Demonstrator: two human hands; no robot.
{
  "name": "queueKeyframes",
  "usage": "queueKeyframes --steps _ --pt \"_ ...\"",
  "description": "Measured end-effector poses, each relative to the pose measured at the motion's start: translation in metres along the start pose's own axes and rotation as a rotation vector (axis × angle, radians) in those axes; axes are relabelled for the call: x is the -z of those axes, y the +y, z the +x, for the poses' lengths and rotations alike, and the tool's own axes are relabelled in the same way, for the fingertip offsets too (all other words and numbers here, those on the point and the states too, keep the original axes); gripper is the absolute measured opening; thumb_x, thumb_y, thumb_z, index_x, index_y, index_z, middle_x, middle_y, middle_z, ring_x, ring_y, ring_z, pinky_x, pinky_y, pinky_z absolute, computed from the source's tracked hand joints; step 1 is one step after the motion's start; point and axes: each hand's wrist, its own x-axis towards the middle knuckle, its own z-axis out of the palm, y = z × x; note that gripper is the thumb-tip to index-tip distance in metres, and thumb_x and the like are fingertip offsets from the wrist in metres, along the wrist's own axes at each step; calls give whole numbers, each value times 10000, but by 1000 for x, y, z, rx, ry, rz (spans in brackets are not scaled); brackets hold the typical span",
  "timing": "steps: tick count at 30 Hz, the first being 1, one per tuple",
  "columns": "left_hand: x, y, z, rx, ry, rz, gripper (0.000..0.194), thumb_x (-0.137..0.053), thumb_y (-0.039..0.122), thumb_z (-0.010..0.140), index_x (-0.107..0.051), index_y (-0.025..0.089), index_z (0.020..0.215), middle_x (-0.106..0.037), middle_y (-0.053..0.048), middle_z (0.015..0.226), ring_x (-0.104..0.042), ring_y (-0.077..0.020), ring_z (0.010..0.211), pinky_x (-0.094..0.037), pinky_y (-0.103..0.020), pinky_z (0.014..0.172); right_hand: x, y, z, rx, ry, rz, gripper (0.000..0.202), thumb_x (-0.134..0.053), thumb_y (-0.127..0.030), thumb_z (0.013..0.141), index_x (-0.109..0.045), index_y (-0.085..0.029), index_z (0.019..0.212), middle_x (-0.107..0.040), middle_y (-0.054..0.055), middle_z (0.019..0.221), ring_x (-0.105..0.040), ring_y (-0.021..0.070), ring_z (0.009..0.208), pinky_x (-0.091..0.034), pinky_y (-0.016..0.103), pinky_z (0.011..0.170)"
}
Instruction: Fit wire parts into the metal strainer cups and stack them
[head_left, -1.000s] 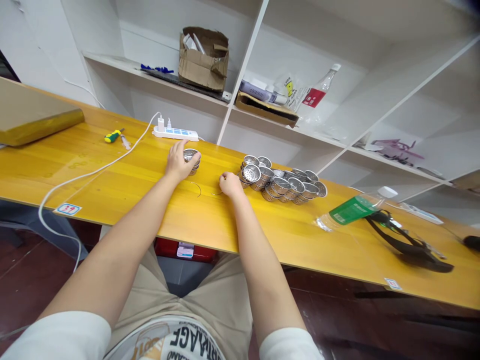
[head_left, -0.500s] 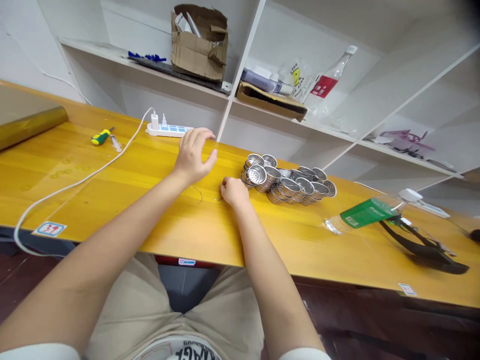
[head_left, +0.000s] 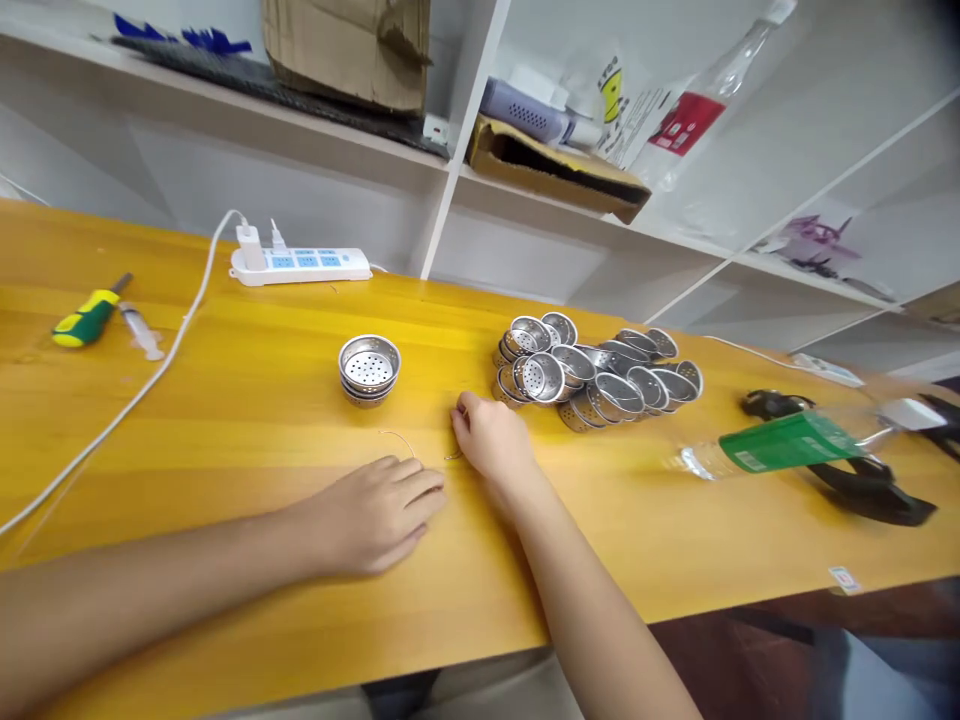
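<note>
My left hand [head_left: 382,510] hovers low over or rests on the table, palm down with its fingers loosely stretched, holding nothing. Just beyond it lies a thin curved wire [head_left: 401,440]. My right hand [head_left: 487,435] is closed on the tabletop with thumb and fingers together; what is inside them is hidden. A short dark wire end [head_left: 453,456] shows beside its thumb. Behind my hands stands a small stack of perforated metal strainer cups [head_left: 369,368]. Right of it, several more strainer cups [head_left: 615,395] stand crowded together, close to my right hand.
A white power strip [head_left: 300,265] with a cable lies along the back. To the left are a screwdriver [head_left: 90,315] and a small syringe [head_left: 141,332]. A green-labelled bottle [head_left: 795,443] lies on its side at right. White shelving [head_left: 360,135] rises behind the table.
My left hand has come down and toward me from near the power strip, and the strainer stack now shows there. My right hand stays closed near the clustered cups. The view has shifted closer.
</note>
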Motion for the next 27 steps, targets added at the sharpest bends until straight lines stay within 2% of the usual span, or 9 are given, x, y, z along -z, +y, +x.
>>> queueKeyframes --steps 4,8,11,13,20,27 --pt "-8 -7 -5 115 76 -101 276 -625 235 892 -689 286 1155 -730 -102 1163 -642 -257 944 -561 -434 840 1 -2 0 4 -41 1 264 -432 -342 1064 -674 -258 1124 -779 130 1046 -740 267 895 -460 319 721" --pt "-8 -13 -4 116 92 -114 337 -621 210 872 -698 290 1190 -732 -107 1164 -654 -275 973 -565 -461 880 5 -5 0 -4 -64 17 264 -423 -308 1064 -667 -244 1143 -773 148 1081 -741 285 925 -474 335 735" --pt "-9 -16 -3 141 143 -110 381 -612 236 868 -699 322 1228 -731 -106 1194 -660 -304 1065 -554 -496 970 9 -6 1 1 -77 51 270 -421 -263 1062 -663 -223 1174 -767 174 1104 -744 295 961 -494 345 770" --pt "-11 -19 -2 210 147 -96 383 -603 262 877 -692 340 1242 -724 -100 1233 -653 -315 1140 -544 -504 1016 11 -6 2 35 -70 89 276 -424 -239 1058 -659 -212 1201 -759 190 1125 -745 301 990 -509 355 797" --pt "-10 -15 5 395 89 -6 293 -558 316 928 -669 264 1194 -731 -84 1210 -673 -283 1135 -540 -457 1030 5 -4 1 93 -24 175 299 -417 -174 1037 -668 -159 1199 -752 228 1105 -756 319 1029 -558 381 829" --pt "-8 -8 2 402 113 23 321 -540 177 849 -685 217 1132 -721 -88 1229 -675 -266 1128 -534 -431 1045 2 -3 4 46 -19 220 303 -468 -265 1045 -690 -140 1209 -739 232 1198 -746 303 1101 -574 374 901"
